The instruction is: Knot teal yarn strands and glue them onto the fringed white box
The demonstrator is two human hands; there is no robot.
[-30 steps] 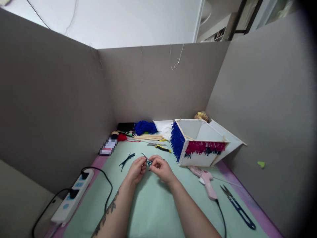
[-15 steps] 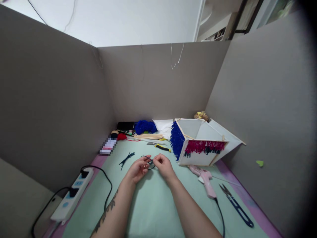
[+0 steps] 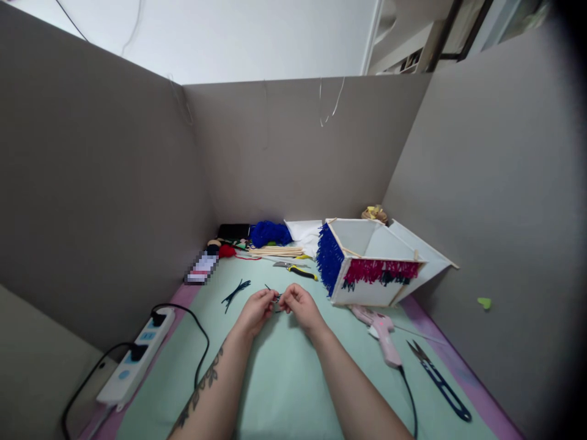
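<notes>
My left hand [image 3: 257, 311] and my right hand [image 3: 298, 305] meet over the middle of the green table cover [image 3: 284, 379]. Both pinch a short piece of dark yarn [image 3: 277, 299], whose ends poke out between and above the fingertips. Just left of my left hand lies a small bundle of dark yarn strands [image 3: 236, 296]. Beyond my hands are pliers [image 3: 301, 271] with black and yellow handles. To the right stands a white box-like frame [image 3: 367, 293] with blue and crimson yarn fringe on its sides.
A pink glue gun [image 3: 383, 336] and thread snips [image 3: 440, 382] lie at the right. Along the left edge are a power strip [image 3: 137, 360] with cables and a phone [image 3: 202, 267]. Blue yarn [image 3: 269, 234], red yarn [image 3: 226, 251] and wooden sticks [image 3: 277, 251] lie at the back.
The fingers of my left hand have closed on the yarn, and my two hands have come closer together. The yarn loop between them now looks smaller.
</notes>
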